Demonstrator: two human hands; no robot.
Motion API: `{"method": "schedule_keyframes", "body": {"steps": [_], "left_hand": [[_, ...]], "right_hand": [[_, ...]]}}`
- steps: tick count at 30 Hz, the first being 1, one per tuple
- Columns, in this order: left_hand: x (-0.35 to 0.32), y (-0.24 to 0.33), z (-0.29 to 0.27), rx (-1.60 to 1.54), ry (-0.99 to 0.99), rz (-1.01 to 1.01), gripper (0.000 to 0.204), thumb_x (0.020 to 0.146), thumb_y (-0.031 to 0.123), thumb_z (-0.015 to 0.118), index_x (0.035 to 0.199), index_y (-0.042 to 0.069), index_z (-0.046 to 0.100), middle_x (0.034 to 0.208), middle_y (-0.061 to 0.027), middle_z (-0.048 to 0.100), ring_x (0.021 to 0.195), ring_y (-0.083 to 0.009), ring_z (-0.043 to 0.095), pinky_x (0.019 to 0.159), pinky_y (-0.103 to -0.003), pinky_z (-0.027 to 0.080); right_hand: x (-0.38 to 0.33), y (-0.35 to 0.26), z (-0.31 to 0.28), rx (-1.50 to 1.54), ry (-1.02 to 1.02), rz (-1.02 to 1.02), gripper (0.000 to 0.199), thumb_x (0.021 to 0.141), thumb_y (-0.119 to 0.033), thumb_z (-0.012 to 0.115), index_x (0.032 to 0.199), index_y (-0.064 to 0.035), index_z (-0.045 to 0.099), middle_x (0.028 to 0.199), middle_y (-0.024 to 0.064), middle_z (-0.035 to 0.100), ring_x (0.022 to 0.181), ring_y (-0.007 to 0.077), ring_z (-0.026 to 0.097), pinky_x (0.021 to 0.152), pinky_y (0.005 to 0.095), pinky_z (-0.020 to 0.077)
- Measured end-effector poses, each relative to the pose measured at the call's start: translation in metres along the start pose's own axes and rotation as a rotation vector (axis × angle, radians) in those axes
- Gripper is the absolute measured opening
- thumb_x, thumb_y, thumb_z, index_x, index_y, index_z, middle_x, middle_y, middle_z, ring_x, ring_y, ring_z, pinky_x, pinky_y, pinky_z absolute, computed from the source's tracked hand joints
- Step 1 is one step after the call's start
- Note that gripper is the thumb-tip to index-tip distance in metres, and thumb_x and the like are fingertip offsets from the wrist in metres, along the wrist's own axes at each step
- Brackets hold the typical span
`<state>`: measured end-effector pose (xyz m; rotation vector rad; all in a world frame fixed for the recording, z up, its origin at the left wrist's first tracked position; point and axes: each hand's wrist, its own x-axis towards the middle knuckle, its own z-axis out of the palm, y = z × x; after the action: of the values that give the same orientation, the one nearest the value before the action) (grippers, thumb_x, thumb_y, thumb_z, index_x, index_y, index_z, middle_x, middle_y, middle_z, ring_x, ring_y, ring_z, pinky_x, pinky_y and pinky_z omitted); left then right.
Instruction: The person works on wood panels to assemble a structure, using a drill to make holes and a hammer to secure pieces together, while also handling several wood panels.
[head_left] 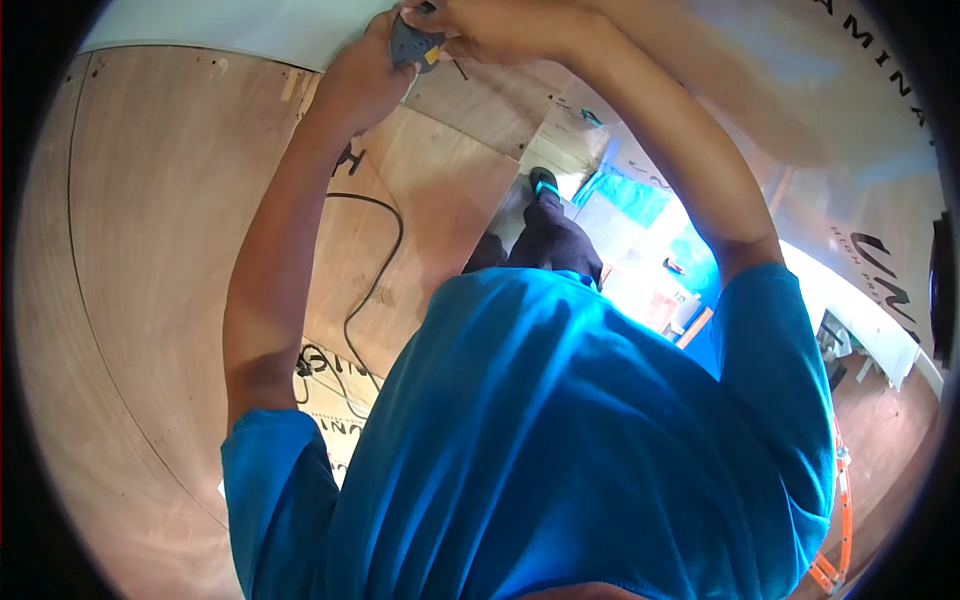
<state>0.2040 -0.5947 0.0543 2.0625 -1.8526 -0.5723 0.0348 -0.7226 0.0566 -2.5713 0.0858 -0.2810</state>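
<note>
Both arms reach up to the top of the view, where a small dark grey device with a yellow patch (412, 45) sits between my hands. Its exact kind cannot be made out. My left hand (368, 88) is closed round its left and lower side. From the right, my right hand (490, 28) grips its upper right side with bent fingers. The device is close to a pale, smooth panel (220, 25), but whether it touches the panel is unclear. The upper edge of the picture cuts off part of my right hand.
Wooden panels (180, 200) stretch along the left. A black cable (400, 235) curls across the wood towards a printed sheet (335, 395). My sandalled foot (543, 182) shows below, near a bright blue sheet (625, 195). An orange ladder (845, 500) stands at the lower right.
</note>
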Motion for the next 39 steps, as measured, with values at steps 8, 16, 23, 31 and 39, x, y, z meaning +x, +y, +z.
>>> {"method": "schedule_keyframes", "body": {"steps": [8,16,23,31,39], "left_hand": [[-0.014,0.009,0.003,0.035,0.018,-0.178,0.063,0.092,0.020,0.068,0.147,0.006,0.040,0.113,-0.0228,0.070,0.112,-0.0435,0.065,0.095,-0.050,0.050],[0.015,0.018,0.004,-0.064,-0.155,-0.411,0.055,0.093,0.023,0.068,0.138,0.003,0.045,0.101,-0.0210,0.070,0.076,-0.0306,0.073,0.063,-0.043,0.057],[0.000,0.000,0.010,-0.045,0.018,-0.200,0.057,0.093,0.019,0.067,0.142,0.005,0.042,0.096,-0.0182,0.069,0.060,-0.0242,0.066,0.052,-0.038,0.054],[-0.003,-0.013,0.004,0.154,0.036,0.007,0.063,0.092,0.013,0.068,0.148,0.009,0.038,0.113,-0.0222,0.069,0.092,-0.0389,0.070,0.081,-0.048,0.054],[-0.002,-0.002,-0.002,0.161,-0.080,-0.131,0.064,0.089,0.015,0.070,0.146,0.010,0.040,0.116,-0.0242,0.068,0.110,-0.0438,0.064,0.090,-0.051,0.051]], "right_hand": [[0.002,0.006,0.011,-0.080,-0.061,-0.083,0.033,0.092,-0.011,0.062,0.122,0.0031,0.063,0.131,0.0206,0.056,0.114,0.0385,0.060,0.098,0.0451,0.0491],[-0.007,-0.013,0.015,-0.165,0.022,0.285,0.058,0.094,-0.010,0.058,0.149,0.0021,0.041,0.152,0.0164,0.043,0.120,0.0391,0.061,0.101,0.0482,0.0488],[-0.010,-0.004,0.013,-0.175,-0.058,0.171,0.060,0.094,-0.011,0.059,0.151,-0.0015,0.041,0.158,0.0157,0.038,0.121,0.0366,0.062,0.098,0.0454,0.0518],[-0.021,-0.016,0.036,-0.378,0.029,0.244,0.063,0.094,-0.010,0.058,0.155,-0.0117,0.040,0.159,0.0071,0.038,0.105,0.0311,0.069,0.084,0.0427,0.0568],[-0.029,-0.025,0.046,-0.252,0.069,0.327,0.078,0.090,0.000,0.055,0.160,-0.0220,0.030,0.164,-0.0015,0.028,0.110,0.0325,0.067,0.093,0.0443,0.0560]]}}
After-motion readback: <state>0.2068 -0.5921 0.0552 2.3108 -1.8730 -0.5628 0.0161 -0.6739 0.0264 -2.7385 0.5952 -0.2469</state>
